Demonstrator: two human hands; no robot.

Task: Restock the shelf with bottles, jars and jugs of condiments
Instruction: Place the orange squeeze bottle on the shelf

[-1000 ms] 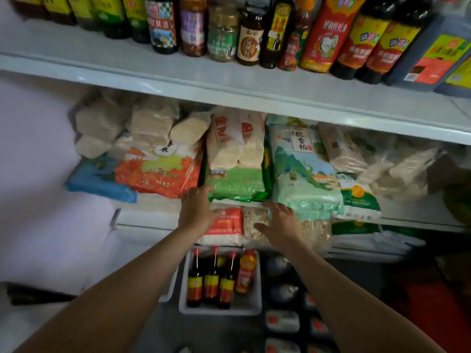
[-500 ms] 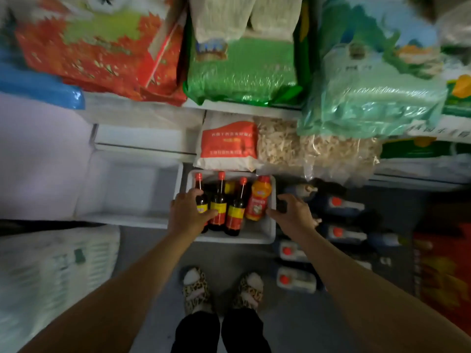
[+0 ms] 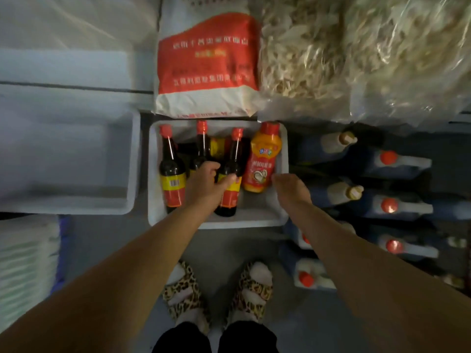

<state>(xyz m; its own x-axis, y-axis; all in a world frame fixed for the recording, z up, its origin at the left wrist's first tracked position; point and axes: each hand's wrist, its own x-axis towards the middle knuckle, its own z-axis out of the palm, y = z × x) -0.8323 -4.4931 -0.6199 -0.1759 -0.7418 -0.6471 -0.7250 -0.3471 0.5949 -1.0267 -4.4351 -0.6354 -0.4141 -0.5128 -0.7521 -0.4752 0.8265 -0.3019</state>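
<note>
Down in the white bin (image 3: 254, 220) on the floor, your left hand (image 3: 204, 184) curls its fingers round a dark bottle (image 3: 229, 189); the right hand (image 3: 290, 189), fingers relaxed, nears the orange bottle (image 3: 260, 161). Glass, heavy, slippery: grip the body, not the neck.

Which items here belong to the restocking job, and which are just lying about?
Job: left hand gripping a dark bottle; right hand; orange bottle; white tray; floor jugs.
Lying about: red-and-white sack; empty bin; slippers.
</note>
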